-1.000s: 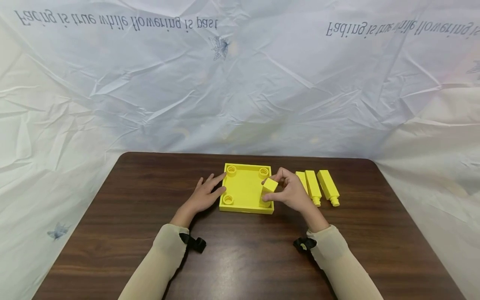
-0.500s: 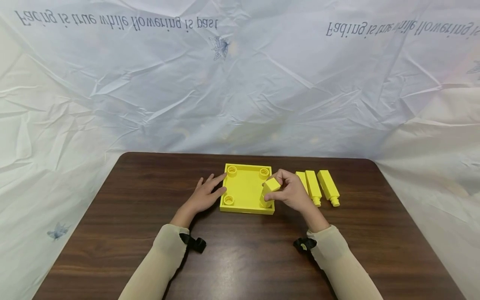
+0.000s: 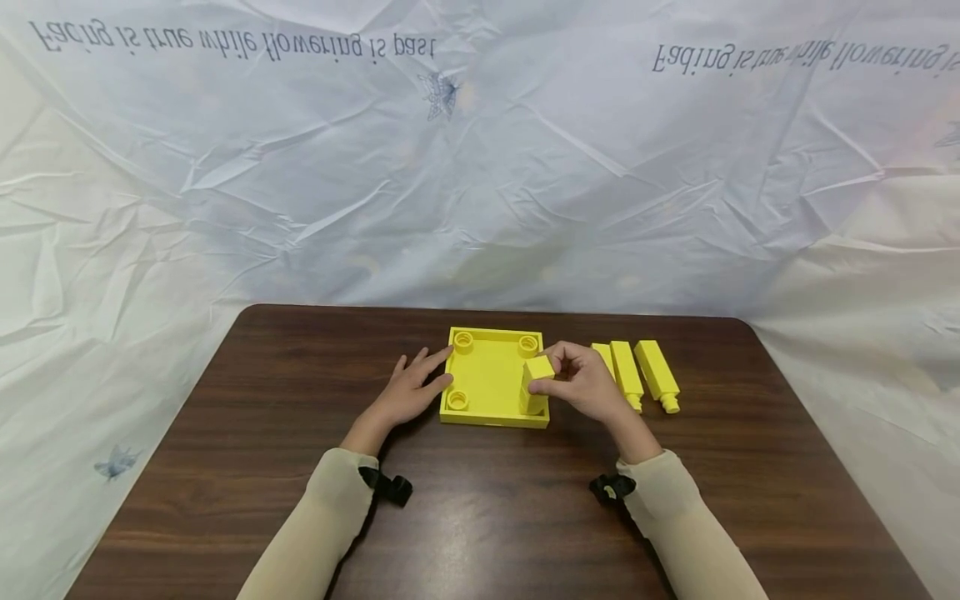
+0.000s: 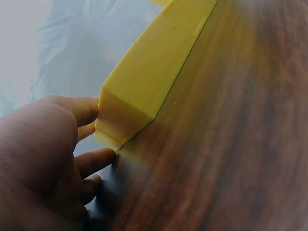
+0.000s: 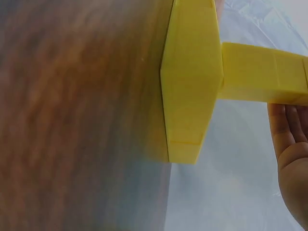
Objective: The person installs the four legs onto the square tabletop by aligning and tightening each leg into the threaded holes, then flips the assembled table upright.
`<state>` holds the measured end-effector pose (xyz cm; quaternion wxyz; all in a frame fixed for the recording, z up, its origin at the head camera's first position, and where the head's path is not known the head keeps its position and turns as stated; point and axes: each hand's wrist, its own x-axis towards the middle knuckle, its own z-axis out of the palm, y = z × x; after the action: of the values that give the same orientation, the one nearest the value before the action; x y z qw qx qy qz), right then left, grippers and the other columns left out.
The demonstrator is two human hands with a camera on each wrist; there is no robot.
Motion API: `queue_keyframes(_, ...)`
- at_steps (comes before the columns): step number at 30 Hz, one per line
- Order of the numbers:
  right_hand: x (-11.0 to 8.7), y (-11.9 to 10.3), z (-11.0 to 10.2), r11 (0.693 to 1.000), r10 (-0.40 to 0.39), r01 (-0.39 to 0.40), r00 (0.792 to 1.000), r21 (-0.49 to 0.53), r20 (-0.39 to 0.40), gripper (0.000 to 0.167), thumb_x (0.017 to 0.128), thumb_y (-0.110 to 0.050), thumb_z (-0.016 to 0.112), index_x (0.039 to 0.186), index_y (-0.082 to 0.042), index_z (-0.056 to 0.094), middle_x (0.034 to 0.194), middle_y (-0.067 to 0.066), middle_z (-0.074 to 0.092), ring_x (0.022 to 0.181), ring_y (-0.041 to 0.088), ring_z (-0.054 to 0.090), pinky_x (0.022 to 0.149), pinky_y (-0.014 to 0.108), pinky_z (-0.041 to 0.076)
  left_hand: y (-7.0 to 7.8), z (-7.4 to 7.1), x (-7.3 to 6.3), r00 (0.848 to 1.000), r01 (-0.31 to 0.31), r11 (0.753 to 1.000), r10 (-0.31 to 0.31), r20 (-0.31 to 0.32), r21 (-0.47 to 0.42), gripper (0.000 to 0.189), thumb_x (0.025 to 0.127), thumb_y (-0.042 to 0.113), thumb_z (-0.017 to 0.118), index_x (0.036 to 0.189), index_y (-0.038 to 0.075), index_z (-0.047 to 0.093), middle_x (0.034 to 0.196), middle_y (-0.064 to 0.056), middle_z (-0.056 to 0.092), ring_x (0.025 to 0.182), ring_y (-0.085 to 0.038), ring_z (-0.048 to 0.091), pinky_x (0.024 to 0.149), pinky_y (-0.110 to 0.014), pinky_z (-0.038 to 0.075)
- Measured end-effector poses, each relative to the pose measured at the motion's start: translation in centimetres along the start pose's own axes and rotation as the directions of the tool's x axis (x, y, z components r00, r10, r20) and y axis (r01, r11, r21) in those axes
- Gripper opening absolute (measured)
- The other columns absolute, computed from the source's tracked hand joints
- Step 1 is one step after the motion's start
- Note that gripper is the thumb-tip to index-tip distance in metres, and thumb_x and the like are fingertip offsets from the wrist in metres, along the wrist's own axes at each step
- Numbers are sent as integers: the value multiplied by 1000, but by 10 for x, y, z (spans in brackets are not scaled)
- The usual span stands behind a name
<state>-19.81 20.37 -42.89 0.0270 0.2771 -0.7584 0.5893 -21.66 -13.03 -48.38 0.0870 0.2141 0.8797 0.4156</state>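
Observation:
A square yellow tabletop (image 3: 491,371) lies underside up, with a raised rim and round threaded sockets showing at three corners. My left hand (image 3: 405,393) rests against its left edge, fingers fairly straight; in the left wrist view the thumb and fingertips touch the yellow side wall (image 4: 125,110). Over the near right corner a square yellow table leg (image 3: 536,385) stands upright, its lower end down inside the rim. My right hand (image 3: 588,385) pinches this leg near the top between thumb and fingers. From the right wrist, the leg (image 5: 255,72) rises straight off the tabletop (image 5: 192,82).
Three more yellow legs lie side by side to the right: one partly behind the right hand (image 3: 602,357), a middle leg (image 3: 626,371) and an outer leg (image 3: 657,371), threaded ends toward me. All rest on a dark wooden table (image 3: 480,508). A pale printed sheet (image 3: 480,167) hangs behind.
The held leg leaned right half a second ago and now stands upright. My right fingers have shifted slightly around it. The left hand has stayed in place.

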Motion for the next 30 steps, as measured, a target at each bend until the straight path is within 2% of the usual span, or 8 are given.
queue_keyframes(3,-1,-1,-2,1000,9,-9,1000,3,-1,41,83,6,87,80,0,47,97,10,66,70,14,50,58,27,41,0,-1,0,1000,-7,1000,7,-3,2,62,114,39,50,169,19,30,171,-10,32,162,-37,9,126,-61,-11)
queue_keyframes(9,0,-4,-4,999,30,-31,999,-29,-21,43,82,3,89,83,-2,46,90,9,60,63,14,39,59,28,38,-1,-2,0,1000,-11,1000,11,-2,3,62,114,38,50,169,19,30,171,-10,32,162,-38,10,126,-61,-11)
queue_keyframes(11,0,-6,-2,998,29,-31,999,-46,-29,44,82,2,90,84,-3,46,83,8,57,58,14,34,57,27,37,-1,-2,1,1000,-7,1000,7,1,3,62,114,39,50,169,19,30,171,-9,32,162,-37,10,127,-61,-11)
queue_keyframes(16,1,-8,1,996,21,-24,999,-81,-41,42,83,1,89,88,-3,48,69,7,42,55,15,36,55,26,37,-2,-2,3,1000,-8,1000,8,6,-1,62,114,40,49,169,20,30,171,-8,31,162,-36,9,127,-60,-11)
queue_keyframes(21,3,-9,5,993,1,-5,999,-114,-34,33,85,4,87,105,0,60,77,12,46,56,14,37,54,25,36,-2,-3,3,1000,-10,1000,10,6,-3,62,114,40,49,169,20,30,171,-8,31,162,-37,9,126,-61,-11)
queue_keyframes(25,3,-10,7,986,-29,25,999,-166,-24,38,86,5,85,121,-1,72,89,15,55,55,12,38,53,24,37,-3,-3,3,1000,-5,1000,5,8,6,62,114,40,49,169,20,29,172,-8,31,162,-36,9,127,-60,-11)
queue_keyframes(30,3,-10,8,980,-62,56,998,-190,-26,35,85,6,85,118,-2,77,80,13,55,56,12,37,54,25,35,-3,-4,4,1000,-2,1000,2,7,4,62,114,39,49,169,20,29,171,-8,31,162,-37,10,127,-61,-11)
